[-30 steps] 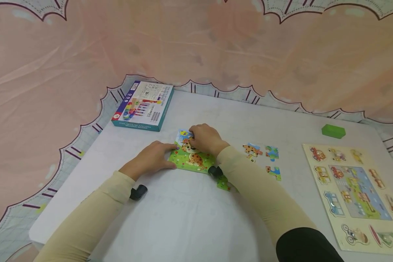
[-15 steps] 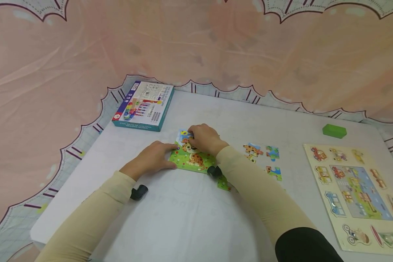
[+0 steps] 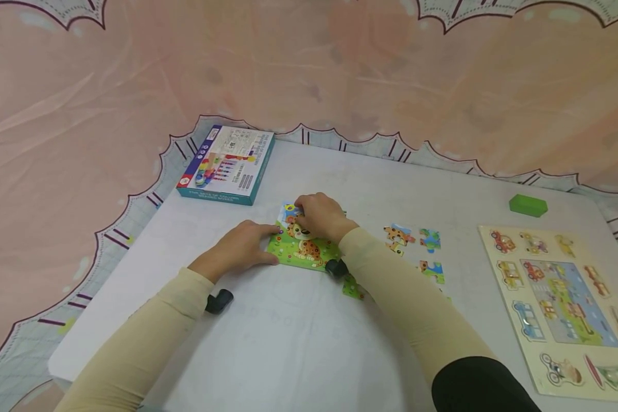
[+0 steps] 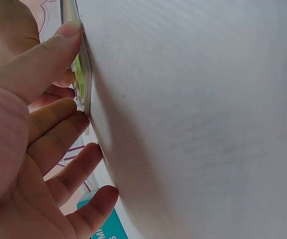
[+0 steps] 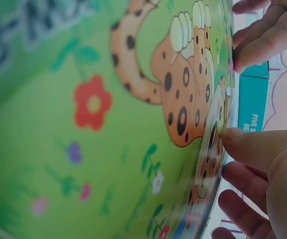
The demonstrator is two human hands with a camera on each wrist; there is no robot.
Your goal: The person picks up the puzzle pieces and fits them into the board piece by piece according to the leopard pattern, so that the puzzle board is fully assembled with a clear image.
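Evidently the puzzle board (image 3: pixel 288 253), lying flat near the middle of the head view, is a thin, stiff sheet: the left wrist view shows a slim, straight edge that does not sag. It is probably light, easy to nudge across the bench (image 3: pixel 257 355), and likely to take harm at the corners if bent. Its printed face has a glossy sheen in the right wrist view, so fingertips may slide on it; the edges should give the surest hold. Both hands are at it. The left hand (image 3: pixel 239 247) is spread wide, thumb and forefinger set apart against the board's left side. The right hand (image 3: pixel 321 217) is over the upper part, its thumb touching the spotted-cat picture and its fingers bent; whether it pinches a piece I cannot tell.

Right of centre lie loose puzzle pieces (image 3: pixel 430 239), small and flat, best lifted by their rims; a green piece (image 3: pixel 351 287) shows partly beyond the right sleeve.

Pale and smooth-looking, the bench carries a box (image 3: pixel 229 163) at the upper left, a green block (image 3: pixel 527 206) at the upper right and a pegged picture board (image 3: pixel 561 390) at the lower right. Behind, a peach-coloured cloth (image 3: pixel 314 68) with scalloped trim fills the top of the frame.
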